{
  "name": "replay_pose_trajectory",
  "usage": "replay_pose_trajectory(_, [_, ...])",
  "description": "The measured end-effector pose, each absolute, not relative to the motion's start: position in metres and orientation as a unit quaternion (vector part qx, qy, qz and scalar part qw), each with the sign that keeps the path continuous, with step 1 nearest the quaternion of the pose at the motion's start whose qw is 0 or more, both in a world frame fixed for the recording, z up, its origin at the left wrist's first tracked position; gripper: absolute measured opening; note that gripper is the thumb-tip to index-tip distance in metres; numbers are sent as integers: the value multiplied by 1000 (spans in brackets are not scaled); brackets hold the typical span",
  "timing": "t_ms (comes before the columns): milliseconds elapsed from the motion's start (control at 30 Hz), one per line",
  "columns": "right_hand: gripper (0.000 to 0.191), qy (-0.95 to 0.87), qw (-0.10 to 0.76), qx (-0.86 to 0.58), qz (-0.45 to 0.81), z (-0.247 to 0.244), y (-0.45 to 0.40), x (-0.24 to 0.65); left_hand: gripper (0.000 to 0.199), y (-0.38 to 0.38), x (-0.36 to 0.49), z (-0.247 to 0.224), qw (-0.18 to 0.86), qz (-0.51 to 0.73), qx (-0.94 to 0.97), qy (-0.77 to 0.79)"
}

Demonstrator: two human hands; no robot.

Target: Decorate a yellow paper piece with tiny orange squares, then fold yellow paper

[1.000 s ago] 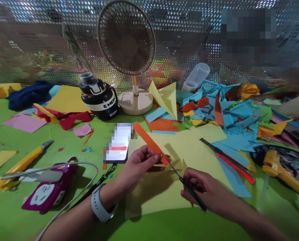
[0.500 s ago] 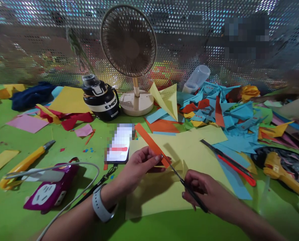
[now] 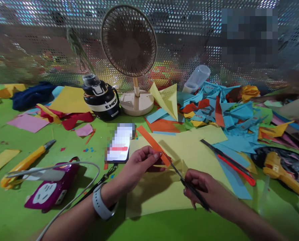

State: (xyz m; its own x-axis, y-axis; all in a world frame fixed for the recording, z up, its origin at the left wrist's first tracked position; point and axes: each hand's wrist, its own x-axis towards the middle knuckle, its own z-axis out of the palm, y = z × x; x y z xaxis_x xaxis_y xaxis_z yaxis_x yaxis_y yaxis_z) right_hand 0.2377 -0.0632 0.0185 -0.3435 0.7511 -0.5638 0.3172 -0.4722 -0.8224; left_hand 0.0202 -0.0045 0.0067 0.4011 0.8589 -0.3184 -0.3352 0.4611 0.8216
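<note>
My left hand (image 3: 144,161) pinches a narrow orange paper strip (image 3: 149,139) between thumb and fingers, above a sheet of pale yellow paper (image 3: 159,197). Dark-handled scissors (image 3: 194,192) are gripped in my right hand (image 3: 202,187), and their blades meet the strip's lower right end, close to my left fingertips. The strip slants from upper left to lower right. Part of its lower edge is hidden behind my left hand.
A phone (image 3: 120,144), a bottle (image 3: 101,100) and a fan (image 3: 136,103) stand beyond my hands. Left lie a yellow cutter (image 3: 28,160) and a purple device (image 3: 49,190) with a cable. Right are a red-black cutter (image 3: 236,167), a yellow glue gun (image 3: 280,167) and blue paper scraps (image 3: 239,117).
The strip and the scissors have shifted very slightly, and the strip's far end sits a little farther right. Both hands stay nearly in place.
</note>
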Motion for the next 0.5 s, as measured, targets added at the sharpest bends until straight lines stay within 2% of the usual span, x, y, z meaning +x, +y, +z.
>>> replay_pose_trajectory(500, [40, -460, 183, -555, 668, 16, -63, 237, 29, -4, 20, 6, 754, 385, 354, 397])
